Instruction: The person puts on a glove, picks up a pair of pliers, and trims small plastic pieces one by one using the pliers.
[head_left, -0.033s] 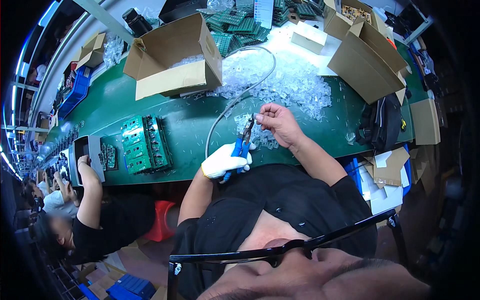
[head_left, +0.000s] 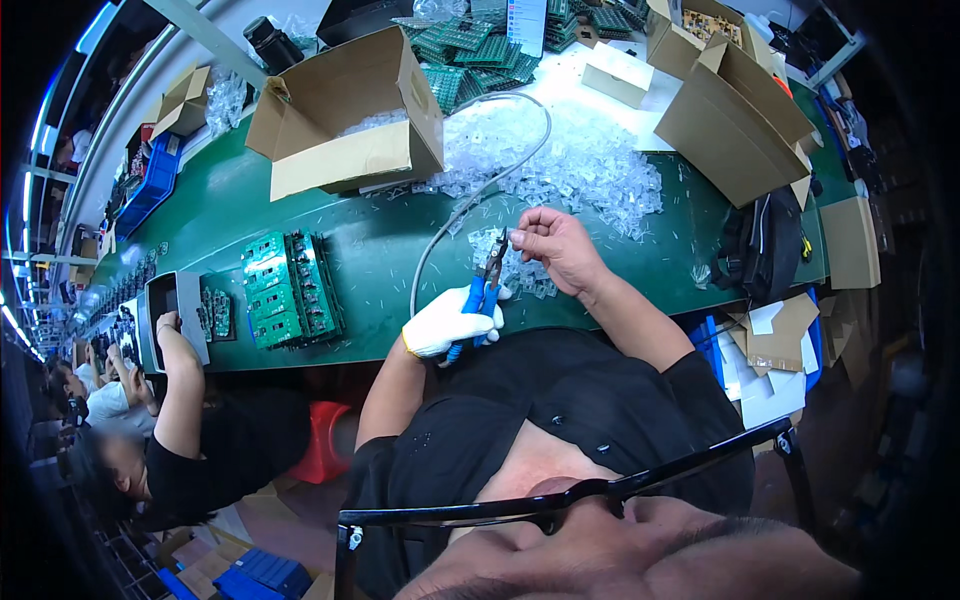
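Fingers (head_left: 492, 327) of the left hand (head_left: 440, 325), white-gloved: wrapped round both blue handles of the pliers (head_left: 476, 295), which point away from the body; spread of the jaws not discernible. Right hand (head_left: 570, 255), bare: thumb and forefinger pinched together at the pliers' tip; anything between them too small to tell. Hazards, as judged: bare thumb nipped, should the handles be squeezed with the tip so near. Small heap of clear pieces (head_left: 535, 283): just beside the pliers, apt to scatter if a hand brushes it. Green table (head_left: 375, 235): front edge near the pliers' handle ends; sideways room to their left, as far as the circuit boards (head_left: 270, 295). Grey cable (head_left: 484, 187): arching left of and beyond the pliers, a possible snag. Large heap of clear pieces (head_left: 590, 165): beyond the pliers, limiting forward reach. Open cardboard box (head_left: 340, 165): beyond and left of them.
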